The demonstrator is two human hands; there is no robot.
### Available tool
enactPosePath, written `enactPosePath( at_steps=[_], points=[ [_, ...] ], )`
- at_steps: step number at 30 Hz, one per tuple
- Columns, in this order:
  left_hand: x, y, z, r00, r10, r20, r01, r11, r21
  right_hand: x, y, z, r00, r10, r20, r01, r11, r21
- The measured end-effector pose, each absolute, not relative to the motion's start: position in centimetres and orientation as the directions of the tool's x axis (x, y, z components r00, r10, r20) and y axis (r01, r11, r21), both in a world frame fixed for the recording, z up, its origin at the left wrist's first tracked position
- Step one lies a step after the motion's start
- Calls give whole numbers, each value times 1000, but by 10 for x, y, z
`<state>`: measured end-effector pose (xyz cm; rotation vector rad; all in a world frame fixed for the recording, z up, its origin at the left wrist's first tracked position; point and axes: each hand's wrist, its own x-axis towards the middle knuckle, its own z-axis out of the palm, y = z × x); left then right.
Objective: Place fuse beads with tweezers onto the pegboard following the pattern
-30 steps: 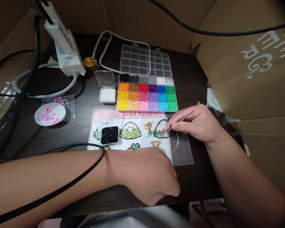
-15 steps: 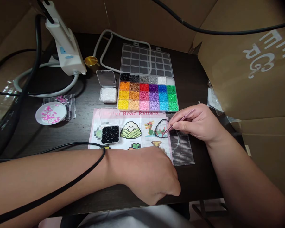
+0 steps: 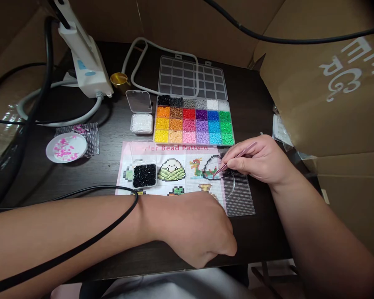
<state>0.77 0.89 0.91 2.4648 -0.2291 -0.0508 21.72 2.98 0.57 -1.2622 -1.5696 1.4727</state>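
While in right hand (image 3: pixel 260 161), tweezers (image 3: pixel 242 153) near bead outline (image 3: pixel 203 170)

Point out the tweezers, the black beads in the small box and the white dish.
Tweezers (image 3: pixel 241 154), head view, on the upper shaft.
Black beads (image 3: pixel 144 175), head view, middle of the pile.
White dish (image 3: pixel 80 144), head view, bare right side.

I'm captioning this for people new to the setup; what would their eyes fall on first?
Likely first, the small multicoloured beads sorted by colour in an open, rectangular clear plastic box, mid-picture. Next, to its right and nearer, the right hand holding slim pink tweezers, their tips beside a curved black bead outline on a clear plastic pegboard. Then the left hand, a large closed fist at lower centre.
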Motion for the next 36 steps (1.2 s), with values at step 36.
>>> enactPosePath(
  at_steps=[36],
  points=[
    [8,8,11,984,-176,-2,-145,-817,558,220,31,3,-332,928,-172,238,-94,-967]
  ],
)
